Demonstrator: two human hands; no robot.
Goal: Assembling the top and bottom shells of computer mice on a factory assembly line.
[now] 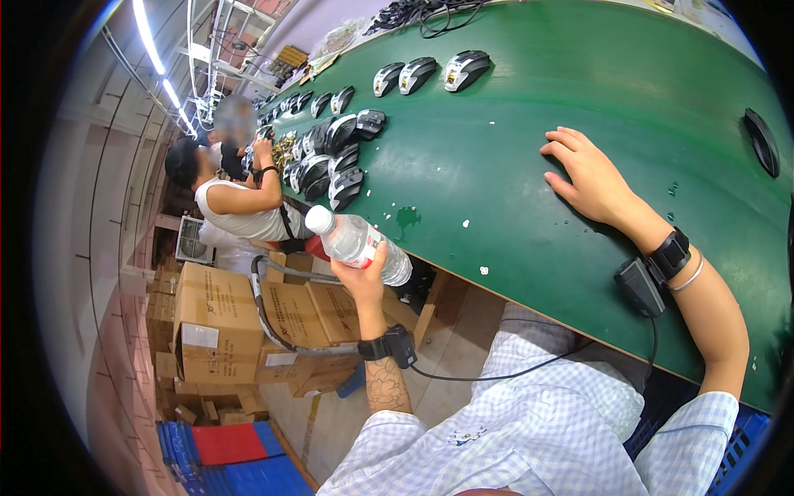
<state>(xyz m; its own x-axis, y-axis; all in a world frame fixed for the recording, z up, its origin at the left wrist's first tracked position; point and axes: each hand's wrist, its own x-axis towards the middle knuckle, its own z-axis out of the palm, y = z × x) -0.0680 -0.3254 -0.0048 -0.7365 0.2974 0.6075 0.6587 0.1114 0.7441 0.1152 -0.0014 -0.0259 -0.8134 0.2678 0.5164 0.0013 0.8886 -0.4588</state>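
My left hand (361, 277) is wrapped round a clear plastic water bottle (389, 256) with a white cap. The bottle tilts, its cap toward the upper left, beside the near edge of the green table (513, 190). On the tabletop rests my right hand (585, 178), fingers apart, with nothing in it. Several black and silver computer mice (322, 157) stand crowded together beyond the bottle. Three more mice (418, 74) sit in a row farther back. A lone black mouse (762, 142) lies at the far right.
Cardboard boxes (217, 318) are stacked on the floor at the left, below a curved cart handle (263, 302). A co-worker in a white top (248, 211) works along the table. Small white scraps (484, 270) and wet spots dot the surface. Black cables (447, 16) lie at the back.
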